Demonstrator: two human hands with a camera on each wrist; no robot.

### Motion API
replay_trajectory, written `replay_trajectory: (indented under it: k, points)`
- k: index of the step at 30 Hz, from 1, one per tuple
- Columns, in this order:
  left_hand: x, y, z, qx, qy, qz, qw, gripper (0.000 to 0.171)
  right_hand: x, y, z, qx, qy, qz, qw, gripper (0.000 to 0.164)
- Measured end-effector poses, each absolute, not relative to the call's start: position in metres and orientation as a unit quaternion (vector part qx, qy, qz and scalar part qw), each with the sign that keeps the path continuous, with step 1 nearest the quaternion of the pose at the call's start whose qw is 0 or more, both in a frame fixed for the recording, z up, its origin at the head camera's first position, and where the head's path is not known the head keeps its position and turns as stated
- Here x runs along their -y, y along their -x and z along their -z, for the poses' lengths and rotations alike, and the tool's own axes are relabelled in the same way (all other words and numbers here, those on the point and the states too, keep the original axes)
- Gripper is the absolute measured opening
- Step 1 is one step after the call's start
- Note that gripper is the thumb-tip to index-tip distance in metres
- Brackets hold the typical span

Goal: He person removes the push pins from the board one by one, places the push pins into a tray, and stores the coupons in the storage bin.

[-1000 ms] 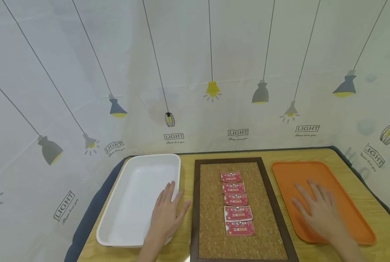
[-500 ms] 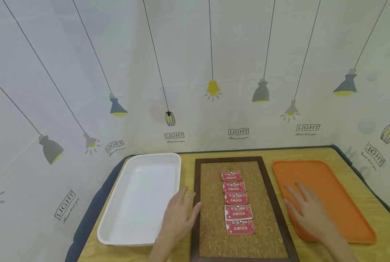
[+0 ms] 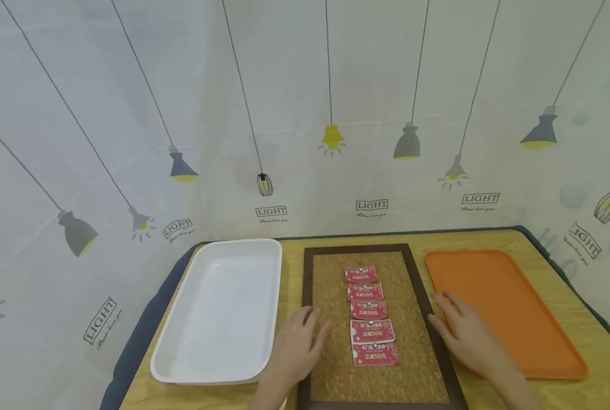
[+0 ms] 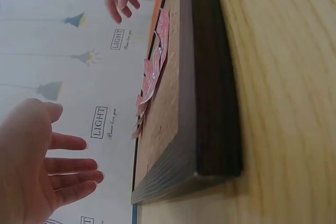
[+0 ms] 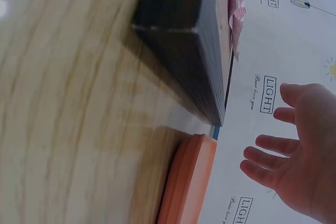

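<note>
A cork board (image 3: 330, 319) in a dark wooden frame lies flat on the table. Down its middle runs a column of several red paper coupons (image 3: 372, 331), each with a small pin at its top edge. My left hand (image 3: 291, 347), fingers spread and relaxed, hovers by the board's left frame edge. On the other side, my right hand (image 3: 471, 339) is above the gap between the board and the orange tray (image 3: 510, 296). Both wrist views show the left hand (image 4: 47, 166) and the right hand (image 5: 294, 156) raised above the table, holding nothing.
A deep white tray (image 3: 218, 313) stands to the left of the board. The orange tray is shallow and sits to the right. Behind the wooden table (image 3: 295, 250) rises a pale wall sheet (image 3: 295, 85) printed with hanging lamps.
Both hands have moved inward: the left from over the white tray's right side to the board's left edge, the right from over the orange tray towards the board. The coupons stay put.
</note>
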State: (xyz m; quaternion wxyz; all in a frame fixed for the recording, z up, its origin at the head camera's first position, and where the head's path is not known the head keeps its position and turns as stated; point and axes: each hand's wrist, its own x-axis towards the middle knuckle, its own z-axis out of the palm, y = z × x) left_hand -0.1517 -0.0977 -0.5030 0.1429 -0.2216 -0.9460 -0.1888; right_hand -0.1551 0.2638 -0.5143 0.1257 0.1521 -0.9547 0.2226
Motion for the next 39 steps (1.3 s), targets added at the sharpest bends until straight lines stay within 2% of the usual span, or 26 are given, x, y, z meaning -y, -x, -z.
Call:
replay_trajectory:
  k: [8, 16, 24, 32, 39]
  points:
    - [0.087, 0.153, 0.514, 0.940, 0.230, 0.197, 0.156, 0.037, -0.248, 0.154, 0.517, 0.954, -0.155, -0.231, 0.115, 0.049]
    - [0.074, 0.151, 0.519, 0.947, 0.208, 0.223, 0.099, 0.031, -0.230, 0.155, 0.521, 0.960, -0.139, -0.227, 0.085, 0.046]
    - [0.064, 0.152, 0.525, 0.942, 0.198, 0.256, 0.091, 0.022, -0.211, 0.153, 0.520, 0.958, -0.120, -0.252, 0.072, 0.040]
    - [0.057, 0.148, 0.528, 0.939, 0.169, 0.298, 0.043, 0.014, -0.197, 0.154, 0.525, 0.939, -0.132, -0.306, 0.081, 0.022]
    - [0.050, 0.148, 0.536, 0.932, 0.168, 0.321, 0.024, 0.008, -0.183, 0.153, 0.527, 0.933, -0.131, -0.327, 0.069, 0.016]
